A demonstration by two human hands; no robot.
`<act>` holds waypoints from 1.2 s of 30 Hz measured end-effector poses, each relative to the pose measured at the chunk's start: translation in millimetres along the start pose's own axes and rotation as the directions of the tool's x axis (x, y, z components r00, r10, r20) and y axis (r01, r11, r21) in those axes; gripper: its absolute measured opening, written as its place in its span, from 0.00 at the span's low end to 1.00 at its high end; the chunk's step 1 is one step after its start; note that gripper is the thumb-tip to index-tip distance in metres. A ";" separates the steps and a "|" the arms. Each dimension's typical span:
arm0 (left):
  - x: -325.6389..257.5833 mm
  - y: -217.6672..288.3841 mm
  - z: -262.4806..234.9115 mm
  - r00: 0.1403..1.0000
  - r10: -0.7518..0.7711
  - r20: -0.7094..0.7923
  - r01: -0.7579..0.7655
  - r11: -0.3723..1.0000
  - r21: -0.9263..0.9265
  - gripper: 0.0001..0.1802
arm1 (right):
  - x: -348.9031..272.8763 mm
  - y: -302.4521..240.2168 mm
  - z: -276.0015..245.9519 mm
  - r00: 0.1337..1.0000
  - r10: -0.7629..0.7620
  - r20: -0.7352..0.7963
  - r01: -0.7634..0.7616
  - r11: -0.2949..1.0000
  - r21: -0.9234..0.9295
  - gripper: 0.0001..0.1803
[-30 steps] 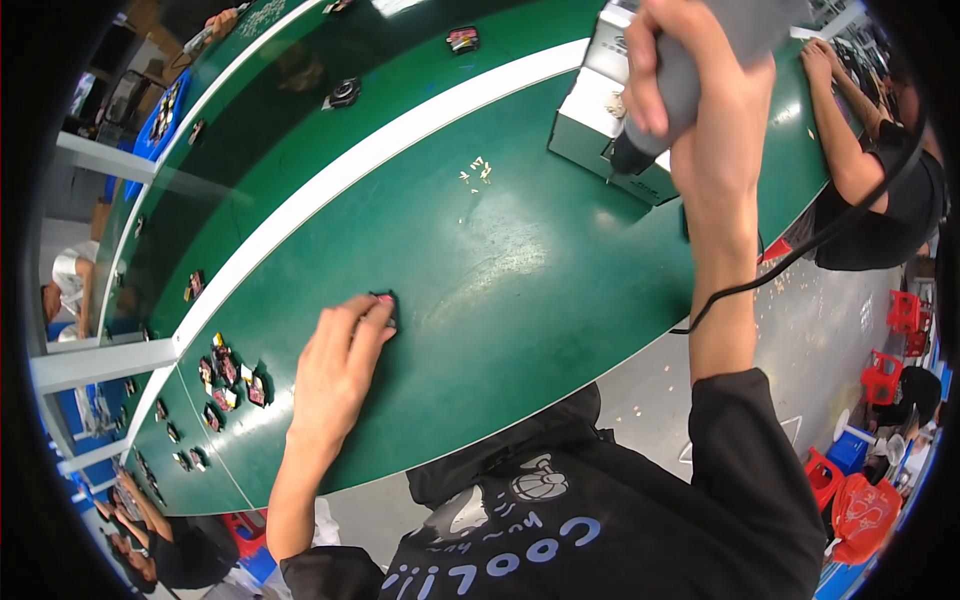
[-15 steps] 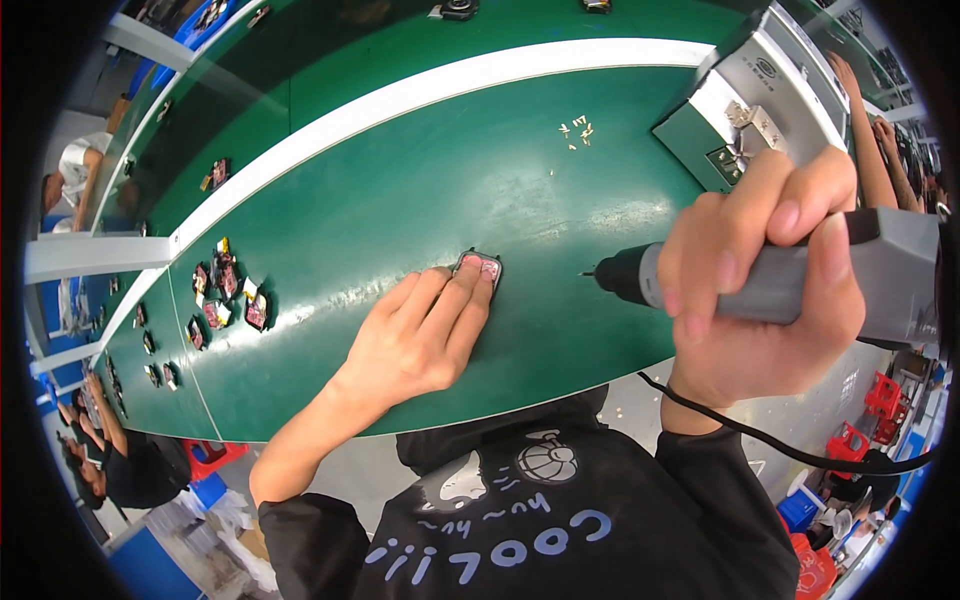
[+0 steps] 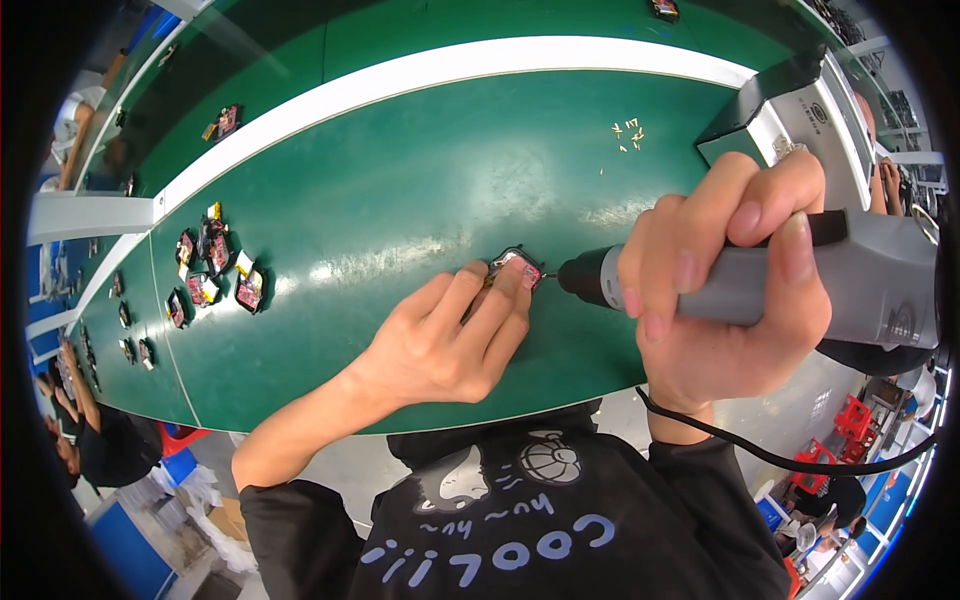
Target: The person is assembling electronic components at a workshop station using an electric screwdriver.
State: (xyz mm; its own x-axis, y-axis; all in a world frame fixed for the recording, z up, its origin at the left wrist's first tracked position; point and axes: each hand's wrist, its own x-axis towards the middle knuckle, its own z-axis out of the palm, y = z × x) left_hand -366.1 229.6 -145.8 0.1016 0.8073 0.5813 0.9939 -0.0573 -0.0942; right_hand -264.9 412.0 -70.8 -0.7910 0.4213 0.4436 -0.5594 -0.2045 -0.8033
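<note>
My left hand (image 3: 455, 335) holds a small black-framed module with a pinkish-red circuit board (image 3: 517, 263) down on the green bench, fingertips over it. In my right hand (image 3: 730, 270) is a grey electric screwdriver (image 3: 700, 285) with a black nose, my fingers wrapped round its body. Lying nearly level, the screwdriver points left, and its thin bit reaches the module's right edge beside my left fingertips. Whether the bit sits in a screw cannot be seen. A black cable (image 3: 780, 462) hangs below my right wrist.
Several similar modules (image 3: 215, 255) lie in a group on the left of the bench. Loose small brass-coloured pieces (image 3: 630, 133) are scattered at the far right, near a white and black box-like device (image 3: 770, 125). A white rail (image 3: 440, 62) crosses behind. Other people work at both sides.
The screwdriver has moved left, and its bit has come from apart to the module's edge. My left hand and the module have shifted slightly right in the picture, as the view also moved.
</note>
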 end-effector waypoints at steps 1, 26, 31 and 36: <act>-1.8 1.4 -0.8 0.999 -0.021 0.027 0.021 1.000 -0.009 0.11 | 0.4 1.2 0.4 1.000 0.006 0.015 -0.006 1.000 -0.013 0.13; -6.6 -0.5 6.1 0.998 -0.057 -0.011 0.056 0.996 -0.062 0.06 | -4.5 13.9 19.0 0.996 0.035 -0.083 -0.048 0.986 -0.158 0.11; -4.7 -2.7 2.5 0.998 -0.045 0.033 0.047 0.996 -0.072 0.05 | -7.0 11.2 29.4 0.983 0.105 -0.154 -0.141 0.959 -0.244 0.12; -2.8 -5.1 -3.2 0.996 -0.037 0.078 0.042 0.996 -0.073 0.05 | -9.8 13.1 27.5 0.993 0.089 -0.083 -0.106 0.967 -0.231 0.13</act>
State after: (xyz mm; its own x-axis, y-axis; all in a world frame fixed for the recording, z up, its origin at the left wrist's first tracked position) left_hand -371.3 225.8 -144.4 0.0614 0.8521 0.5197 0.9978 -0.0657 -0.0101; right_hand -271.3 380.9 -74.8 -0.8143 0.4736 0.3356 -0.3999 -0.0385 -0.9158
